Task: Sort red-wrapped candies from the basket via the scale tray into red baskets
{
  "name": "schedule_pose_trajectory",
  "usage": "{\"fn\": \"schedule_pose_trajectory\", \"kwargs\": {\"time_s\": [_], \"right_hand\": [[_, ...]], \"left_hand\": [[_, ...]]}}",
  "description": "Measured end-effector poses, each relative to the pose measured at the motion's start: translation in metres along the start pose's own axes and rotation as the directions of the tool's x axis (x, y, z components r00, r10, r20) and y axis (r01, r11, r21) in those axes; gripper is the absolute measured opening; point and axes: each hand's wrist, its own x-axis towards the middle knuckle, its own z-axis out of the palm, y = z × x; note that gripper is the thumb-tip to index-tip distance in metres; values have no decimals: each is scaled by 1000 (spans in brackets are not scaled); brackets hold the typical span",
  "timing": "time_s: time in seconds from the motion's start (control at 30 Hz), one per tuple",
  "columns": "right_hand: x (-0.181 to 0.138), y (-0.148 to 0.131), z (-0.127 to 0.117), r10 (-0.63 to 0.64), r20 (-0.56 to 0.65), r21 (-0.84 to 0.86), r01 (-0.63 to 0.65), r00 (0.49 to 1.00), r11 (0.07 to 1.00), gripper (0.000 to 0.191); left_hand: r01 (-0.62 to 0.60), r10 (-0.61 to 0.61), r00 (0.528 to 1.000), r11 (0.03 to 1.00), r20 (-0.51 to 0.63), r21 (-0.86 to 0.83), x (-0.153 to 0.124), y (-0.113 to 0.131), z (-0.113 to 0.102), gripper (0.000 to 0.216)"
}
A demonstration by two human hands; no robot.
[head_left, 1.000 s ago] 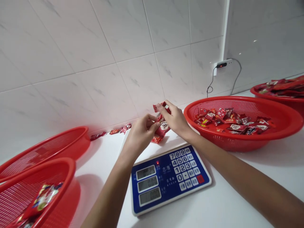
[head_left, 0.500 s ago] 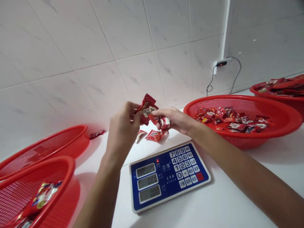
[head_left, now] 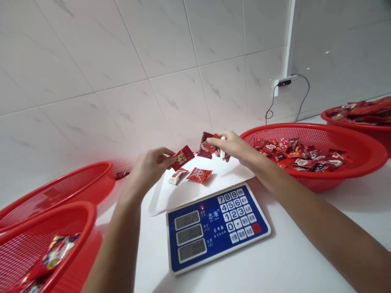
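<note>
My left hand pinches one small red candy packet above the left part of the white scale pan. My right hand is closed on several red candy packets over the pan's far right corner. Two packets lie on the pan: a red one and a red-and-white one. The electronic scale has a blue panel with a keypad and three displays facing me.
A large red mesh basket with many candies stands right of the scale, another behind it. Two red baskets sit at the left, the near one holding a few packets. A charger and cable hang on the tiled wall.
My hands have drawn apart: the left hand moved left and down with a single packet, the right hand lifted its packets toward the right. The scale pan now shows bare between them.
</note>
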Motion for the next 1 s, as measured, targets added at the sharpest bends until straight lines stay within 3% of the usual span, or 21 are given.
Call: {"fn": "schedule_pose_trajectory", "kwargs": {"time_s": [0.1, 0.23, 0.33, 0.5, 0.63, 0.8, 1.0], "right_hand": [[1, -2, -6, 20, -35, 50, -18, 999, 999, 23], [-1, -4, -6, 23, -7, 72, -22, 1000, 997, 24], [-3, -7, -4, 33, 26, 80, -35, 999, 996, 22], [-6, -10, -5, 8, 12, 87, -9, 1000, 996, 25], [-8, -10, -3, -34, 47, 142, 27, 998, 989, 24], [-15, -12, 8, -144, 214, 247, 89, 966, 965, 23], [-19, -13, 16, -195, 250, 251, 131, 948, 959, 21]], "left_hand": [[6, -10, 1000, 991, 30, 131, 0, 0, 9, 26], [-15, 9, 999, 993, 50, 118, 1, 0, 23, 29], [-39, 32, 997, 994, 66, 102, 2, -3, 21, 27], [-21, 22, 991, 1000, -134, 8, -5, 0, -6, 29], [-92, 59, 966, 988, -251, -121, -19, 19, -16, 27], [-248, 253, 967, 947, -1, -205, -32, 45, -12, 29], [-245, 243, 970, 967, -30, -74, -34, 47, -11, 27]]}}
